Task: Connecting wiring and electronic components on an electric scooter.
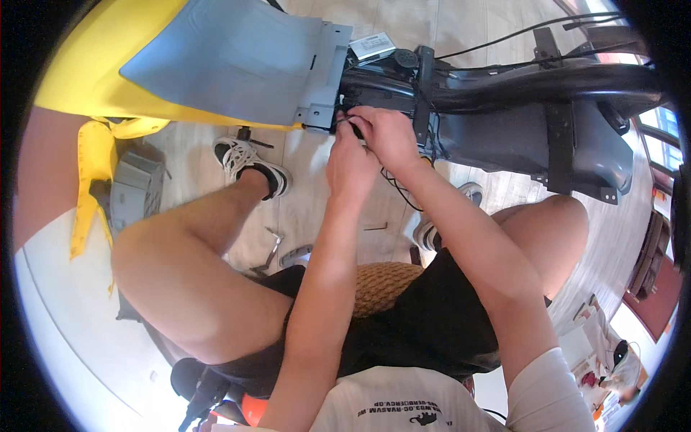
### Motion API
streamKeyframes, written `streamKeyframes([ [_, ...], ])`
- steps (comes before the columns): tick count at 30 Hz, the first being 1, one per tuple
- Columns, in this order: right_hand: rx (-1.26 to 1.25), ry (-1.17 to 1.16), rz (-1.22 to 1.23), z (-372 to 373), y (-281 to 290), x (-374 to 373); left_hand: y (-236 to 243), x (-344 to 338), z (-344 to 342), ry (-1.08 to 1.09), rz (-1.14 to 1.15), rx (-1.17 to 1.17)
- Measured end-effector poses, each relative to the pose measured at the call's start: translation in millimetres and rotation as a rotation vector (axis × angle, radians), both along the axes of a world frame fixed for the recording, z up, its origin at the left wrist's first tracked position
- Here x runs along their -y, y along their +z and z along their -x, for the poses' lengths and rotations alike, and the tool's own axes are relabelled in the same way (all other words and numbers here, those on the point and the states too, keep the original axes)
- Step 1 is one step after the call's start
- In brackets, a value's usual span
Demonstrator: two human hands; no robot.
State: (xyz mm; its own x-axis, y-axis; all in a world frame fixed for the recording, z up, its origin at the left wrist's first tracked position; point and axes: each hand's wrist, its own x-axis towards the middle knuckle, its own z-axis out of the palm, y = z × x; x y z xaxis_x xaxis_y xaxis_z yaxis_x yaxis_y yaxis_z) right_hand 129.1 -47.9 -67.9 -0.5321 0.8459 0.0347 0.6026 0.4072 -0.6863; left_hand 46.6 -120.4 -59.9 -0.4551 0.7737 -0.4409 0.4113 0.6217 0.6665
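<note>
Both of my hands meet over a black vehicle frame (pixel 489 93), beside the edge of a grey metal bracket (pixel 317 101). My left hand (pixel 351 162) is closed, its fingertips pinching a thin black cable. Against it, my right hand (pixel 387 133) has its fingers bent and closed at the same spot, touching the cable too. Black wires (pixel 397 189) hang below my right hand. My fingers cover the exact point of contact. Left of the bracket lies a curved grey panel (pixel 230 61) joined to a yellow body part (pixel 93 72).
A silver box-shaped part (pixel 373 47) sits on the frame. On the floor under me lie a bent metal tool (pixel 273 245) and a small L-shaped rod (pixel 376 227). Yellow and grey parts (pixel 137 183) are at the left. A person (pixel 622 367) is in the far lower right.
</note>
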Motion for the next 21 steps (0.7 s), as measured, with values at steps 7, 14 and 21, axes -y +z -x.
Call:
streamKeyframes([
  [7,-0.013,0.01,-0.014,7,6,-3,-2,-1,7,-0.007,-0.098,-0.011],
  [14,0.237,0.158,-0.063,15,9,-6,-11,7,1,0.113,-0.136,0.061],
  [21,0.325,0.193,-0.094,19,11,-6,-28,20,-12,0.183,-0.339,0.125],
])
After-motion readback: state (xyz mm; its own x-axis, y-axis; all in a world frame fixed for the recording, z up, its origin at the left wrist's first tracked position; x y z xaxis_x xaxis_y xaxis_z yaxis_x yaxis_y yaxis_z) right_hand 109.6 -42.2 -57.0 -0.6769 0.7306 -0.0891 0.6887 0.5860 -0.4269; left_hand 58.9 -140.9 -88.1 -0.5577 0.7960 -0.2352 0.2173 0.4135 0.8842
